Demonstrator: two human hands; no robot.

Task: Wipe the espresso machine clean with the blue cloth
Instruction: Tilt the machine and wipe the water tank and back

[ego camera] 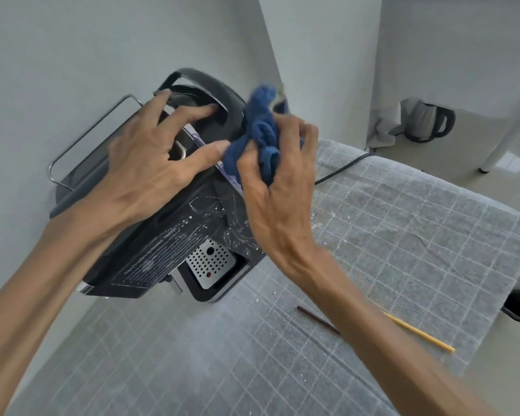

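The black espresso machine (pixel 162 250) stands on the grey gridded mat against the wall, its perforated drip tray (pixel 210 262) at the front and a chrome rail along its top left edge. My left hand (pixel 150 163) lies spread on the machine's top, fingers reaching into the dark opening at the back. My right hand (pixel 278 187) is bunched around the blue cloth (pixel 260 130), pressing it against the machine's upper right rear corner. Part of the cloth sticks up above my fingers.
The grey gridded mat (pixel 403 235) covers the table, flecked with white crumbs. A dark stick (pixel 315 319) and a yellow stick (pixel 424 334) lie on it near my right forearm. A black cable (pixel 339 169) runs behind. A kettle (pixel 430 121) stands at the far right.
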